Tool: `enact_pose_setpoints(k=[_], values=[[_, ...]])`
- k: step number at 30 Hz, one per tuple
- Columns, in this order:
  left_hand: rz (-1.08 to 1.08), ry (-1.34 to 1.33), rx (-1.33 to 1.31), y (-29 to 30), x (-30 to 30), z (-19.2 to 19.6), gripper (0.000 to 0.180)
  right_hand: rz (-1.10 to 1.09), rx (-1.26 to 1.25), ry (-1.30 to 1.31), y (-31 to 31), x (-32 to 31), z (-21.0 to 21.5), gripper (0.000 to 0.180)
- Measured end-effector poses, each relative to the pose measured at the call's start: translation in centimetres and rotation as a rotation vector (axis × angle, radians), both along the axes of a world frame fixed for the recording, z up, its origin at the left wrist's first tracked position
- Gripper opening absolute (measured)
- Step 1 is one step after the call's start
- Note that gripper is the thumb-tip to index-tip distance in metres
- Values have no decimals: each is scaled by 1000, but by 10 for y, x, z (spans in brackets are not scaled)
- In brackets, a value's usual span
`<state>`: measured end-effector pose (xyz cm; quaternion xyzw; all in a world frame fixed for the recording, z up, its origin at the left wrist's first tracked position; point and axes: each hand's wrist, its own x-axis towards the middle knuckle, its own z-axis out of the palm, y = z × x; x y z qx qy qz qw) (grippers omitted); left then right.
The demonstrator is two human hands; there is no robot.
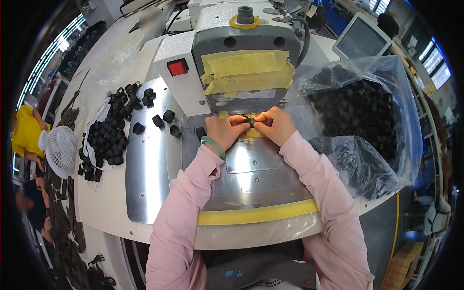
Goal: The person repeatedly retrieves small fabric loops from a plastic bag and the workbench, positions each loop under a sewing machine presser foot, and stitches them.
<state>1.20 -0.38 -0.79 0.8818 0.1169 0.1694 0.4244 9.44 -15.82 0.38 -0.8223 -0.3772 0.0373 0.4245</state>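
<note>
My left hand point(222, 131) and my right hand point(277, 126) meet under the head of an industrial sewing machine point(193, 82). Both have their fingers pinched on a small black fabric loop point(250, 121), which a lamp lights from above. The needle area is mostly hidden by the machine head and my fingers. A green bangle point(214, 146) circles my left wrist. Left of my hands, several loose black loops point(175, 131) lie on the metal plate point(150, 193), close to a larger pile of them point(107, 140).
On the right stands a clear plastic bag point(408, 121) full of black loops. A screen point(362, 38) is behind it. Yellow tape point(258, 212) runs along the table's front edge. A white fan point(61, 151) and a person in yellow point(29, 133) are at far left.
</note>
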Motion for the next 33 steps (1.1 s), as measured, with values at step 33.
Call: enact_pose_setpoints(k=[33], values=[[-31,-35,-172,5,4,-12,28,-49,48,-34,2,-5,-5,14]])
